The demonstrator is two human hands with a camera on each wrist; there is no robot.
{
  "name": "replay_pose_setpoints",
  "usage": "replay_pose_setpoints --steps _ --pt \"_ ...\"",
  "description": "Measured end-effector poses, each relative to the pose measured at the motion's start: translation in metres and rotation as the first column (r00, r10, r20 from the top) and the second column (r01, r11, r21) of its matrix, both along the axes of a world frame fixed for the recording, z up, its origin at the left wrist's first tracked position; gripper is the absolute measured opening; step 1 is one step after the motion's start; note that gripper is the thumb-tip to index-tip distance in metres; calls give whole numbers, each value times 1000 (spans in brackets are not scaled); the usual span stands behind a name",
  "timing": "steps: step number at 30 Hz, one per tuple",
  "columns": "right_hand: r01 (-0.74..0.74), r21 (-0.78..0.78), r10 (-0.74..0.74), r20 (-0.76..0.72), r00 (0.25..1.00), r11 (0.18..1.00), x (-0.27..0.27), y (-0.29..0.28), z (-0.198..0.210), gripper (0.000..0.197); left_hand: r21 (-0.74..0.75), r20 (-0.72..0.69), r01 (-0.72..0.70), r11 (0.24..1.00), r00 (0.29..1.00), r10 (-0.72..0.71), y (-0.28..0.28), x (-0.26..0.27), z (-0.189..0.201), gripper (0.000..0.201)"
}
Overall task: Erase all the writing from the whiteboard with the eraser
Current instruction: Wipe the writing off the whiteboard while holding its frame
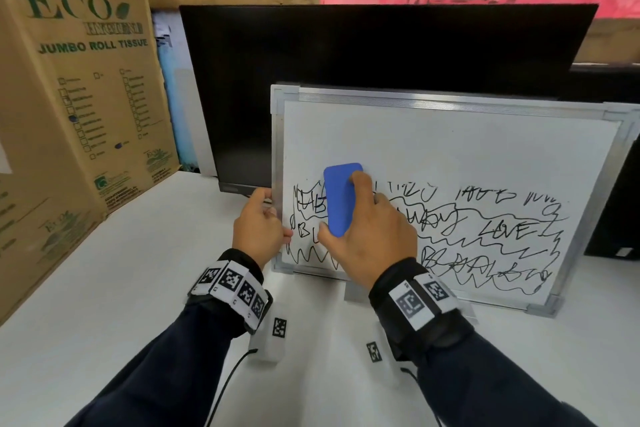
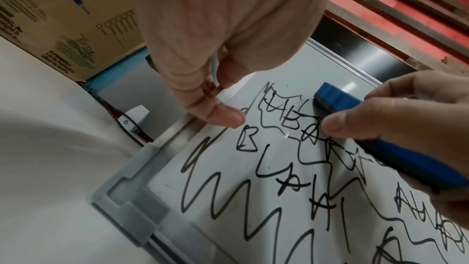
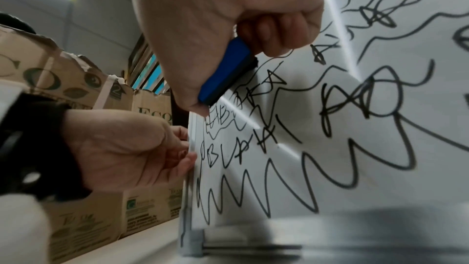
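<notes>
A right hand (image 1: 372,236) clamps a blue eraser (image 1: 341,199) flat against a whiteboard (image 1: 450,135), at nine o'clock on its face, over black scribbles (image 1: 502,232). The left hand (image 1: 258,225) pinches the board's nine-o'clock frame edge, before a dark monitor (image 1: 346,45).

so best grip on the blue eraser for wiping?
Probably across the blue eraser's long sides, coming from the front: felt face lies on the whiteboard, so only its back and edges are free. The right hand holds it this way.
</notes>
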State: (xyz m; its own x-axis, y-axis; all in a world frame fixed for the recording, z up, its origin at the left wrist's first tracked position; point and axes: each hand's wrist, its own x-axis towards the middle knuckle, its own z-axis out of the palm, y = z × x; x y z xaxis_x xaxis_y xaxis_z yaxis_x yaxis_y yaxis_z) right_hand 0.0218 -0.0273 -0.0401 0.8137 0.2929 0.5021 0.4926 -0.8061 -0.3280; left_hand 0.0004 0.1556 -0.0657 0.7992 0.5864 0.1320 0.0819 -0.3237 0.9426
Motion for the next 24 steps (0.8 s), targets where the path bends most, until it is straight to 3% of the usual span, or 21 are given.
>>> replay_pose_setpoints --steps 12,20,24 --pt "7 -9 -8 -84 996 1000 -12 -23 -12 76 -40 7 -57 998 998 58 -11 -2 4 33" --pt "40 3 -40 -65 997 999 -8 -39 -5 76 -35 33 -80 996 996 81 -15 0 4 34" --pt "72 69 -67 -75 995 995 -6 -54 -5 75 -29 27 -106 994 994 107 -16 3 3 32"
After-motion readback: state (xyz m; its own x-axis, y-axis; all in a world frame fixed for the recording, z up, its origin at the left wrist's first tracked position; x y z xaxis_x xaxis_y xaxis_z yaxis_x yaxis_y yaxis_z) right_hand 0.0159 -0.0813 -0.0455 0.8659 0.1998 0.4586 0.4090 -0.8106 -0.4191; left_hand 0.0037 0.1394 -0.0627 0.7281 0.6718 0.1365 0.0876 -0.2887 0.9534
